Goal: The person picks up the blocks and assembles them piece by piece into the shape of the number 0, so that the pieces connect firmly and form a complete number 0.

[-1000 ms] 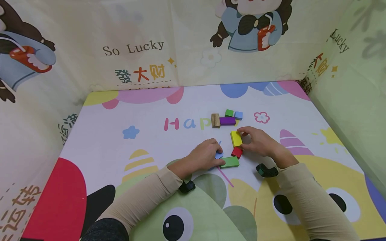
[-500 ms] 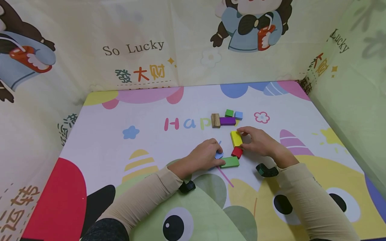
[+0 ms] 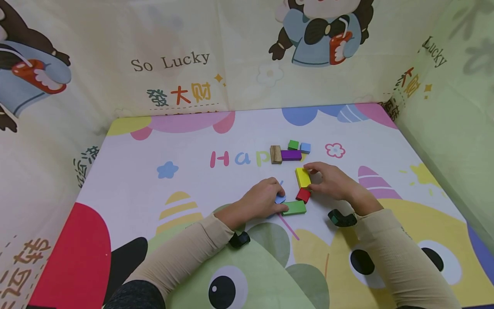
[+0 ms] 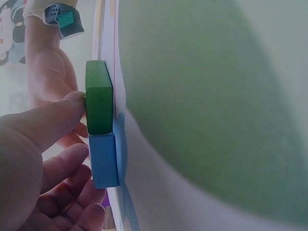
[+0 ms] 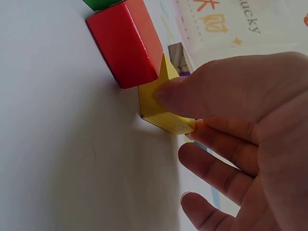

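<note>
My left hand has its thumb tip on the green block. Its other fingers bend loosely beside the blue block, which stands end to end with the green one and is mostly covered by that hand in the head view. My right hand pinches the yellow block lengthwise, its thumb at the near end and its index finger toward the far end. Between the yellow and green blocks lies a red block, turned slightly and touching the yellow one's near end.
Behind the hands stand a wooden-coloured block, a purple block, a small green block and a light blue cube. The printed table meets cloth walls at its back and sides.
</note>
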A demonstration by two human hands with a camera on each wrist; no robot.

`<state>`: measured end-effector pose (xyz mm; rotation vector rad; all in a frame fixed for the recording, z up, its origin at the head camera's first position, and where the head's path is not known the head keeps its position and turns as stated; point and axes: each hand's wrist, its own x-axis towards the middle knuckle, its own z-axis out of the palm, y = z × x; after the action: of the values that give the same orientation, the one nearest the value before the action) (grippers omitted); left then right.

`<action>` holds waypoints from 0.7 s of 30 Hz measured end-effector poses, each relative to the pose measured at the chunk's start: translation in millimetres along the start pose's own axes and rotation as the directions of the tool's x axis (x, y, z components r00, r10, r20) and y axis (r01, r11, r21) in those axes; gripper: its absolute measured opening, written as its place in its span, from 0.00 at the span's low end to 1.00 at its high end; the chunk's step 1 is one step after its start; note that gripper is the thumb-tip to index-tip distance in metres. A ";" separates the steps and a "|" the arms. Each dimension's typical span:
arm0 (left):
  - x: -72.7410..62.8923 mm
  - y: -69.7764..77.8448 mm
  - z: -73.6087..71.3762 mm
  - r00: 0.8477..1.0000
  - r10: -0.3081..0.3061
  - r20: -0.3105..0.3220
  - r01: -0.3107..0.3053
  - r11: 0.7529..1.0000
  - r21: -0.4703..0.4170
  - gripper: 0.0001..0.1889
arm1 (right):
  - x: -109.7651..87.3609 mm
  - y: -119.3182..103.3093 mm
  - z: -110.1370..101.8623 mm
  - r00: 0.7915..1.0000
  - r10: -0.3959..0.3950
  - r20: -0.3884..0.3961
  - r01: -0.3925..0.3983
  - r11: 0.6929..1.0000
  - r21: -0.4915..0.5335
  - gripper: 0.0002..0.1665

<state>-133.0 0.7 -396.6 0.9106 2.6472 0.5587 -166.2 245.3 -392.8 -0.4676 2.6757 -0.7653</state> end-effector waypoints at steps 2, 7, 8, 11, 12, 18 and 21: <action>-0.1 -0.1 -0.1 1.000 0.001 -0.001 -0.001 1.000 0.002 0.20 | -0.2 0.2 0.0 1.000 0.001 0.000 -0.001 1.000 -0.002 0.37; -0.2 0.5 -1.2 1.000 -0.001 0.003 0.001 1.000 0.001 0.20 | -0.9 -0.7 -0.1 1.000 0.002 -0.001 -0.002 1.000 -0.004 0.37; -0.2 0.7 -1.4 1.000 -0.002 0.004 0.002 1.000 0.001 0.20 | -1.0 -0.7 -0.1 1.000 0.003 -0.001 -0.003 1.000 -0.004 0.37; -0.2 0.9 -1.5 1.000 -0.007 0.010 0.007 1.000 0.000 0.20 | -1.0 -0.4 0.1 1.000 0.004 0.000 -0.004 1.000 -0.003 0.37; -0.1 0.9 -1.6 1.000 -0.009 0.012 0.009 1.000 0.000 0.20 | -0.9 -0.1 0.2 1.000 0.004 0.000 -0.004 1.000 -0.003 0.37; 0.1 0.9 -1.1 1.000 -0.015 0.016 0.015 1.000 -0.001 0.21 | -0.5 1.3 0.8 1.000 -0.005 -0.006 0.005 1.000 0.001 0.38; 0.2 0.8 -0.8 1.000 -0.017 0.016 0.017 1.000 -0.002 0.21 | -0.6 3.2 1.0 1.000 -0.020 -0.018 0.020 1.000 0.007 0.39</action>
<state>-133.1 1.3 -395.6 0.8871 2.6366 0.5481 -166.0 247.6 -395.2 -0.4887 2.6883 -0.7879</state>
